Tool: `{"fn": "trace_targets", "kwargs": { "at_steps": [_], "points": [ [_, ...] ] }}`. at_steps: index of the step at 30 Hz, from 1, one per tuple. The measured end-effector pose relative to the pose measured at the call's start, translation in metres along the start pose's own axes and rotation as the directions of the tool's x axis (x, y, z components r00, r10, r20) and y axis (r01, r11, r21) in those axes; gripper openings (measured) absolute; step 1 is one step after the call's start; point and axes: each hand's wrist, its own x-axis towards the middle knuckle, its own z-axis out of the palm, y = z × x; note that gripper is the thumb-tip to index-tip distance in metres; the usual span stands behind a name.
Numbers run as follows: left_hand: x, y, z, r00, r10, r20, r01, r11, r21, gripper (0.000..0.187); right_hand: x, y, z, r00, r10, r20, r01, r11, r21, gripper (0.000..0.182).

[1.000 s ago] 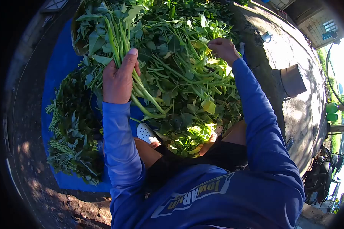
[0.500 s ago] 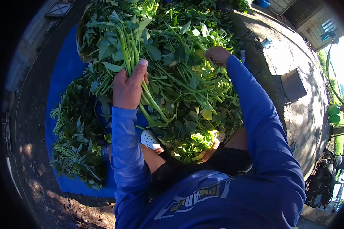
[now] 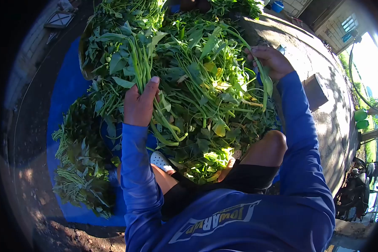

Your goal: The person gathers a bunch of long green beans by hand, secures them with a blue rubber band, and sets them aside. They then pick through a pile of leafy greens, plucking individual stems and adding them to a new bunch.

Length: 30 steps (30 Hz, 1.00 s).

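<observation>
My left hand [image 3: 141,103] is closed round a bunch of green leafy stems [image 3: 141,63], thumb on top, with leaves above the fist and cut ends hanging below it. On the right, my right hand [image 3: 271,61] pinches a single leafy stem [image 3: 235,33] that arches up and left, with a long leaf hanging below the fingers. Between and under both hands spreads a large heap of leafy greens [image 3: 201,88], some leaves yellow.
A blue tarp [image 3: 63,84] lies under the greens. Bundled greens [image 3: 82,172] sit at the left. A grey block-like object [image 3: 316,92] stands on the concrete ledge [image 3: 332,122] at right. A white clog [image 3: 160,161] shows below the heap. A motorcycle [image 3: 357,189] is at far right.
My right hand has moved right and away from the heap, now with a leafy stem in its fingers. My left hand still holds its bunch, nearly in place. My right knee shows more.
</observation>
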Motion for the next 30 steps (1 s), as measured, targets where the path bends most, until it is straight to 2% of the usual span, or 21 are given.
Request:
{"fn": "trace_targets", "kwargs": {
  "at_steps": [2, 5, 8, 10, 14, 15, 17, 18, 19, 21, 22, 25, 26, 29, 30],
  "points": [
    [-0.002, -0.003, 0.003, 0.999, 0.032, 0.007, -0.032, 0.999, 0.013, 0.040, -0.013, 0.012, 0.003, 1.000, -0.017, 0.005, 0.017, 1.000, 0.004, 0.029],
    [0.000, -0.011, 0.002, 0.999, 0.047, 0.000, -0.047, 0.998, 0.045, 0.039, -0.037, 0.031, 0.024, 0.990, -0.132, 0.039, 0.137, 0.982, -0.134, 0.038],
    [-0.003, -0.012, 0.007, 0.998, 0.061, 0.008, -0.061, 0.997, 0.040, 0.038, -0.065, 0.041, 0.060, 0.994, -0.108, -0.016, 0.104, 0.978, -0.181, 0.036],
    [-0.001, -0.023, 0.017, 0.991, 0.131, -0.012, -0.131, 0.991, 0.005, 0.035, -0.081, 0.052, 0.092, 0.985, -0.165, -0.043, 0.163, 0.986, -0.034, 0.034],
    [-0.009, -0.023, 0.031, 0.997, 0.073, 0.014, -0.074, 0.997, 0.036, 0.034, -0.097, 0.071, 0.146, 0.971, -0.225, -0.086, 0.236, 0.959, 0.157, 0.030],
    [-0.012, -0.026, 0.039, 0.998, 0.053, 0.046, -0.052, 0.998, -0.037, 0.034, -0.100, 0.078, 0.160, 0.979, -0.177, -0.097, 0.191, 0.969, 0.156, 0.030],
    [-0.019, -0.031, 0.056, 0.994, 0.011, 0.110, 0.009, 0.985, -0.172, 0.033, -0.105, 0.089, 0.188, 0.968, -0.241, -0.070, 0.243, 0.970, 0.025, 0.032],
    [-0.023, -0.033, 0.062, 0.993, 0.016, 0.113, 0.005, 0.984, -0.180, 0.032, -0.113, 0.088, 0.204, 0.972, -0.214, -0.094, 0.212, 0.977, -0.035, 0.032],
    [-0.027, -0.035, 0.069, 0.993, 0.022, 0.118, 0.000, 0.982, -0.188, 0.031, -0.114, 0.093, 0.213, 0.964, -0.249, -0.089, 0.245, 0.968, -0.051, 0.032],
    [-0.028, -0.037, 0.070, 0.990, 0.045, 0.132, -0.016, 0.976, -0.216, 0.029, -0.114, 0.098, 0.223, 0.941, -0.326, -0.090, 0.319, 0.944, -0.089, 0.031],
    [-0.028, -0.037, 0.068, 0.989, 0.058, 0.139, -0.024, 0.972, -0.236, 0.028, -0.114, 0.095, 0.223, 0.963, -0.263, -0.064, 0.259, 0.964, -0.057, 0.030],
    [-0.026, -0.038, 0.063, 0.980, 0.080, 0.181, -0.032, 0.966, -0.255, 0.022, -0.105, 0.074, 0.214, 0.859, -0.488, -0.157, 0.432, 0.854, -0.290, 0.028],
    [-0.027, -0.038, 0.064, 0.976, 0.081, 0.203, -0.027, 0.967, -0.255, 0.021, -0.096, 0.074, 0.210, 0.896, -0.401, -0.190, 0.377, 0.914, -0.148, 0.025],
    [-0.031, -0.031, 0.069, 0.983, 0.049, 0.174, -0.004, 0.968, -0.251, 0.021, -0.082, 0.046, 0.213, 0.904, -0.314, -0.290, 0.320, 0.947, -0.027, 0.026],
    [-0.030, -0.032, 0.068, 0.981, 0.075, 0.178, -0.033, 0.973, -0.227, 0.019, -0.073, 0.048, 0.211, 0.899, -0.380, -0.216, 0.367, 0.925, -0.101, 0.030]
  ]
}}
